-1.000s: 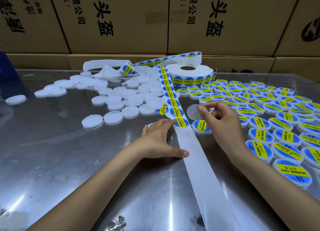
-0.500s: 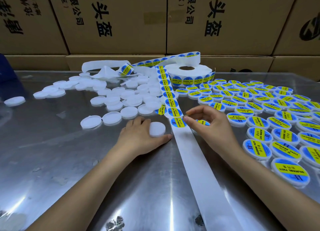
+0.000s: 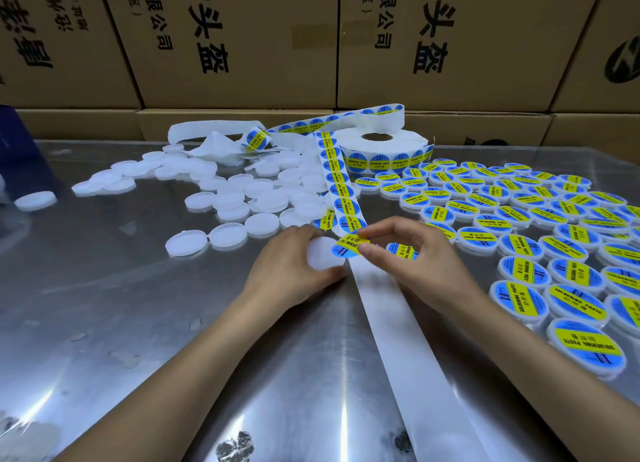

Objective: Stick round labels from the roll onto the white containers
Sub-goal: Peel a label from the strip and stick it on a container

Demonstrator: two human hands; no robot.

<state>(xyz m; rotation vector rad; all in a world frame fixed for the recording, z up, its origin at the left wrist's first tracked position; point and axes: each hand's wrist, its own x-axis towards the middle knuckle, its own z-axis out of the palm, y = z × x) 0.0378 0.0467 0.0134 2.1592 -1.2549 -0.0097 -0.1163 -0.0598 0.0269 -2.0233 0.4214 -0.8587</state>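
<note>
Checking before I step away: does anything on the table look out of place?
One stray label sits stuck on the crumpled spent backing behind the bare white containers, off the strip. Otherwise nothing stands out.

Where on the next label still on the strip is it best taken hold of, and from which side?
Probably at its near edge, coming in from the right. The next label lies flat on the backing strip, so only a lifted rim can be pinched. The right hand already pinches the peeled label that way, while the left hand holds a white container.
</note>
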